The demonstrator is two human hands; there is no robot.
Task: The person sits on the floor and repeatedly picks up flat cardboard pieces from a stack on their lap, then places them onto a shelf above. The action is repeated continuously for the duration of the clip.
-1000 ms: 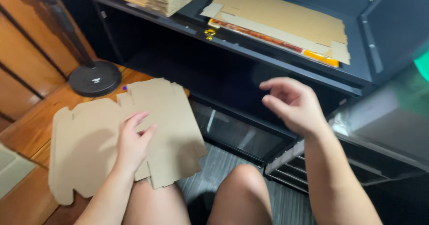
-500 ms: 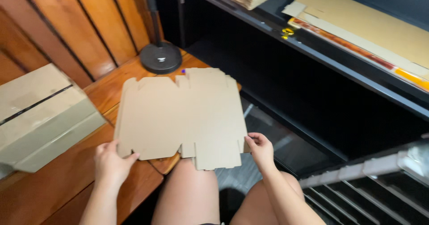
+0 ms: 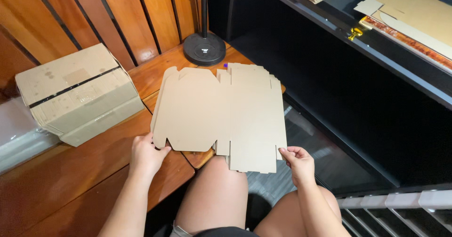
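- While both hands pinch its near edge, the flat, die-cut brown cardboard box blank [image 3: 221, 114] lies spread over the person's left knee and the corner of the wooden table [image 3: 70, 180], between and just beyond the hands.
- To handle it well, I judge the grip should stay light and even at both corners, so the sheet keeps flat and its scored flaps do not crease out of line.
- The left hand [image 3: 147, 156] is closed on the blank's near-left corner, thumb on top and fingers curled beneath.
- The right hand [image 3: 297, 164] is nearly closed, pinching the near-right tab between thumb and fingertips.
- Left of the left hand, well apart from the blank, sits a sealed brown cardboard carton with a black tape stripe [image 3: 77, 93].
- Beyond the blank's far edge stands a round black stand base with a pole [image 3: 204, 48], near but not touching.
- Far past the right hand, a black shelf unit [image 3: 358, 58] carries a stack of flat cardboard sheets [image 3: 412, 16].
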